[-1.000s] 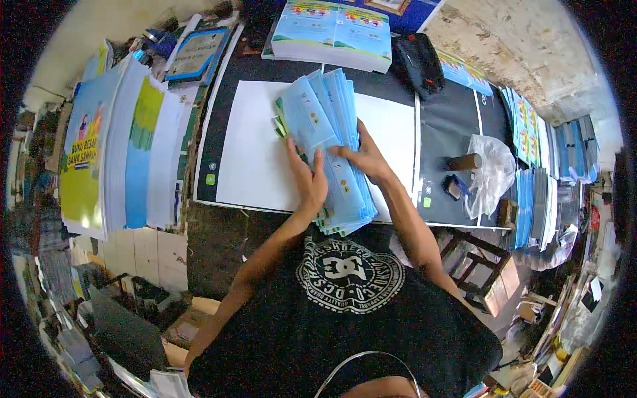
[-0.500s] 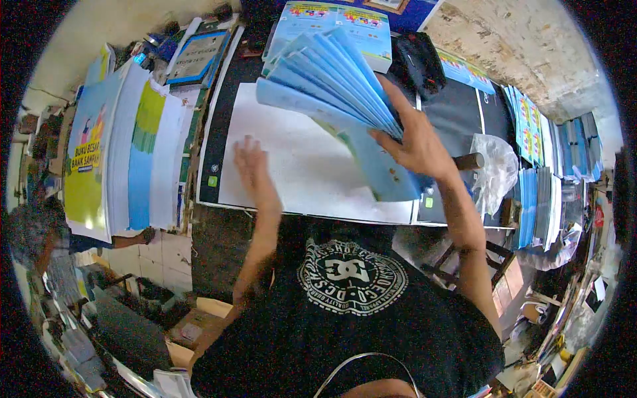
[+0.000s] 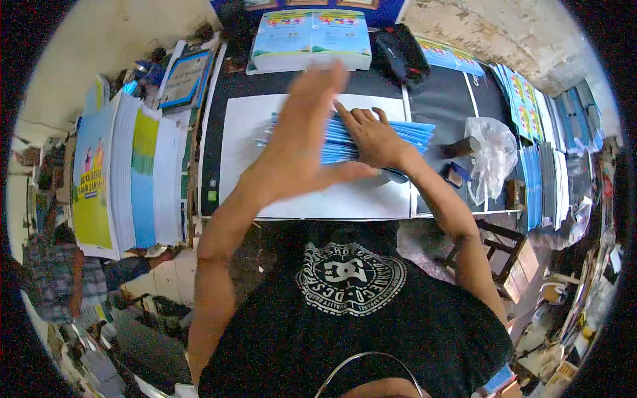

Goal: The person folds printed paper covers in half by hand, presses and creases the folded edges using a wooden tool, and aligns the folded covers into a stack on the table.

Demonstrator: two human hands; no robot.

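A bundle of folded blue printed sheets [image 3: 415,134] lies on the white board [image 3: 247,126] on the worktable, its edges stacked in layers. My right hand [image 3: 378,138] is on the bundle, gripping it from above with the fingers over its far side and the thumb toward me. My left hand [image 3: 298,142] is raised in front of the bundle, blurred by motion. Its fingers stretch upward and its thumb points out to the right; it appears to hold nothing. Part of the bundle is hidden behind it.
A tall stack of blue printed sheets [image 3: 312,60] stands at the table's back, beside a black bag [image 3: 401,56]. To the right are a dark cylinder [image 3: 462,146], a blue box [image 3: 458,174] and a plastic bag [image 3: 491,159]. Thick stacks [image 3: 96,192] stand left, near another person.
The fanned blue sheets have come down from the air onto the white board, with my right hand still on them. My left hand has risen from the board and moved right, in front of them.
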